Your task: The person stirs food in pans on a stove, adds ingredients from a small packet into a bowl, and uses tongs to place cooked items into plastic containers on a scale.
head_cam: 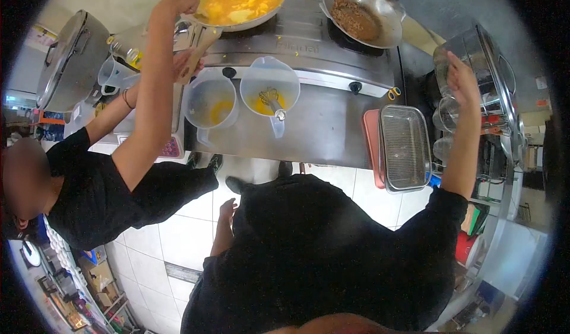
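Note:
My right hand [463, 78] is raised at the right, beside a steel pot; its fingers are curled, and whether they grip a handle cannot be told. My left hand [228, 209] hangs low beside my body with nothing visible in it. A steel pan [394, 31] with browned shredded food [352, 18] stands on the right burner, and more brown food shows at its upper rim. A wide pan [280, 4] of yellow egg mixture [242, 2] is on the left burner. Two clear plastic jugs, one [211, 91] with yellow residue, the other [256, 80] holding a whisk [271, 98], stand in front.
A co-worker [102, 182] at the left reaches to the egg pan and holds a flat brown object [198, 58]. A wire rack tray [405, 147] and a pink tray [372, 134] overhang the counter edge. A big pot [69, 67] stands left, a steel pot [485, 67] right.

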{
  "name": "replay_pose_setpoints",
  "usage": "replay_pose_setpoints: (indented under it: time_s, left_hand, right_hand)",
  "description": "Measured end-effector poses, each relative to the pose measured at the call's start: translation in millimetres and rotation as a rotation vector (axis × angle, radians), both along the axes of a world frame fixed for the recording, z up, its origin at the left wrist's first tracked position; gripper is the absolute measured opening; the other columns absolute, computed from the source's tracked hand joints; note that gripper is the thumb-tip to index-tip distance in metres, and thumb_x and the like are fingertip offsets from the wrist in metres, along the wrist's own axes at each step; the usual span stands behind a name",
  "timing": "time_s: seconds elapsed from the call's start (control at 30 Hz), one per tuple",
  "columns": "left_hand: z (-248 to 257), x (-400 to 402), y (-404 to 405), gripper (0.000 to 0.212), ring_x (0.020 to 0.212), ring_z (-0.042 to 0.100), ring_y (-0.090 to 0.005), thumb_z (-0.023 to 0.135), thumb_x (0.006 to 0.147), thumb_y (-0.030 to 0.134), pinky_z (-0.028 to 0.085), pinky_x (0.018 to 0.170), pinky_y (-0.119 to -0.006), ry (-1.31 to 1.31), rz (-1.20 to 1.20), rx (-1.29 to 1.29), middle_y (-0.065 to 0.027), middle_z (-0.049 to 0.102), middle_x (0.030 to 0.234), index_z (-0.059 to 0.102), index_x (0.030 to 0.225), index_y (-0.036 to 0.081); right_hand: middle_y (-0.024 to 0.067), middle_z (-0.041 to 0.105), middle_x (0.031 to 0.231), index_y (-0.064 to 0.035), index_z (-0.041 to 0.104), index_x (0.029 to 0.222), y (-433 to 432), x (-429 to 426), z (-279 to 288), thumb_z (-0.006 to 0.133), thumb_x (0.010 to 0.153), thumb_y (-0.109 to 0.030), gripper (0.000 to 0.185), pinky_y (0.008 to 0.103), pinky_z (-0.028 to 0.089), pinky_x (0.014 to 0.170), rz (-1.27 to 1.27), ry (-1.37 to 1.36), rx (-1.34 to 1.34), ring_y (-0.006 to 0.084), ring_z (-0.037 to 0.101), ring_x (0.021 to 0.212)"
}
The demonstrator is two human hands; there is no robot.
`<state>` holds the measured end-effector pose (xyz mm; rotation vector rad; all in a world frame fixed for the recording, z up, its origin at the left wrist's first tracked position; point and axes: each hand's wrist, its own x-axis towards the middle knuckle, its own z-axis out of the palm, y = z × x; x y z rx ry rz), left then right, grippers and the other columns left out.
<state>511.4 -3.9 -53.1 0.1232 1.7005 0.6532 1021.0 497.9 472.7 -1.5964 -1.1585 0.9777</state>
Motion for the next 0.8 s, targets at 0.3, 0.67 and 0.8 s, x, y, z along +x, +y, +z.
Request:
replay_pose_setpoints:
  time_s: [0.3,0.67,0.8]
  left_hand:
    - [-15,5,-10,0.038,0.099,0.054,-0.0263,0.049,0.088,0.028,0.043,0.083,-0.045,-0.147,0.224,-0.009,-0.0129,0.056,0.112,0.053,0.120,0.008]
    - [25,11,-9,0.040,0.093,0.055,-0.0241,0.054,0.085,0.027,0.044,0.076,-0.040,0.008,-0.093,0.013,-0.0116,0.057,0.110,0.053,0.118,0.003]
    - [43,9,7,0.044,0.094,0.053,-0.0236,0.055,0.084,0.034,0.042,0.077,-0.042,0.023,-0.053,-0.029,-0.0103,0.055,0.109,0.052,0.120,0.010]
  right_hand:
    - [-0.0084,0.029,0.051,-0.0029,0.059,0.107,4,5,-70,0.051,0.092,-0.025,0.028,0.0193,0.018,0.036,0.040,0.079,-0.093,0.0025,0.025,0.040]
    - [-0.0087,0.028,0.051,-0.0049,0.059,0.110,-17,8,-96,0.051,0.092,-0.025,0.028,0.0190,0.019,0.036,-0.004,0.145,-0.191,0.0022,0.024,0.040]
    - [-0.0091,0.027,0.050,-0.0060,0.059,0.110,-25,-6,-92,0.052,0.092,-0.026,0.028,0.0191,0.019,0.036,0.011,0.238,-0.177,0.0021,0.024,0.040]
